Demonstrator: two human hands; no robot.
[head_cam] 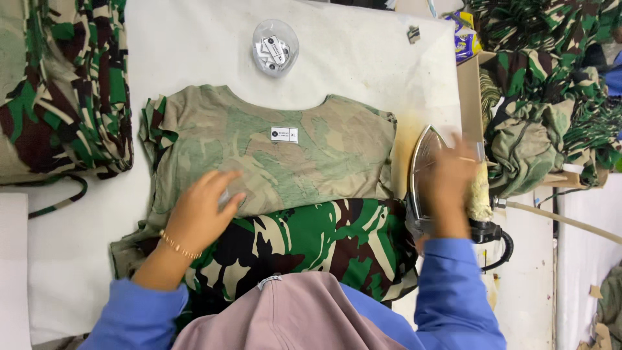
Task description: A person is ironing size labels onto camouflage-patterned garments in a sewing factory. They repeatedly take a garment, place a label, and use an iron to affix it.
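Bright, even overhead light fills the scene, with only faint, soft shadows. The right hand is smeared by motion blur; the left hand looks sharper. Lines bow slightly toward the frame edges.

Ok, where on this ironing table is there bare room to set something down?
Bare white table lies above the camouflage shirt, either side of the small clear bag of labels, and below the camouflage pile at left. The right edge is crowded: right hand on the iron.
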